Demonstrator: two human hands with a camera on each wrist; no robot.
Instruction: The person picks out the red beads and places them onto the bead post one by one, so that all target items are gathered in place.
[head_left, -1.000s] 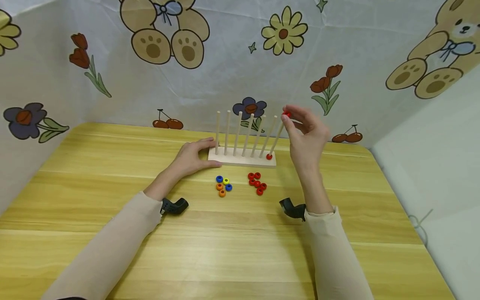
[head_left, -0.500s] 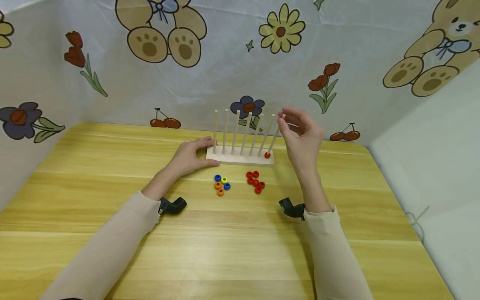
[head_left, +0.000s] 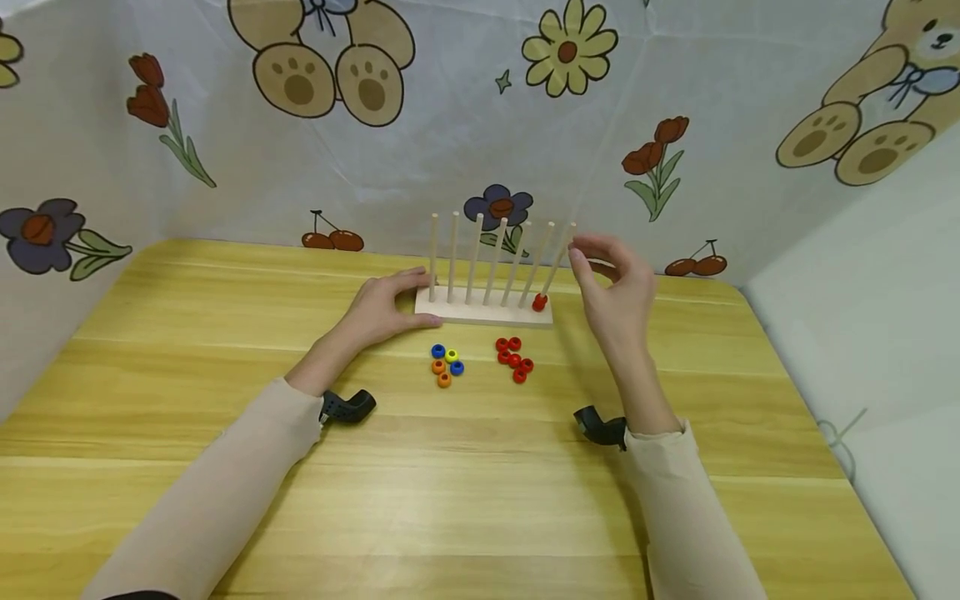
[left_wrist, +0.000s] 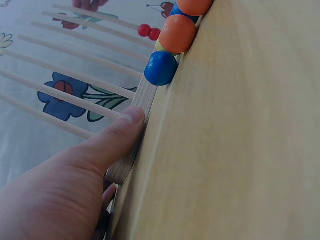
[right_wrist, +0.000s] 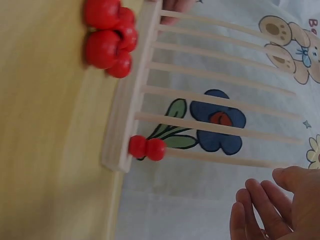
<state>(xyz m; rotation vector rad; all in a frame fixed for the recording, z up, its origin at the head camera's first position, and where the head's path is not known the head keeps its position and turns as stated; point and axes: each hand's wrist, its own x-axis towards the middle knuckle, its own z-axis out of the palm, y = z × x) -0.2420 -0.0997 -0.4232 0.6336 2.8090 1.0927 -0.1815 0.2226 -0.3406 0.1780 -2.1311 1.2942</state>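
A wooden base (head_left: 480, 316) bearing seven pegs (head_left: 493, 262) stands on the table (head_left: 480, 492). The left hand (head_left: 378, 307) grips the base's left end, thumb against the front edge and fingers behind. Two red beads (head_left: 540, 303), touching, sit at the foot of the rightmost peg (head_left: 558, 260). Just beside that peg's upper end, the right hand (head_left: 621, 290) is spread, its thumb parted from loosely bent fingers. In front of the base lie six loose red beads (head_left: 514, 361) and, leftward, a cluster of blue, orange and yellow beads (head_left: 457, 370).
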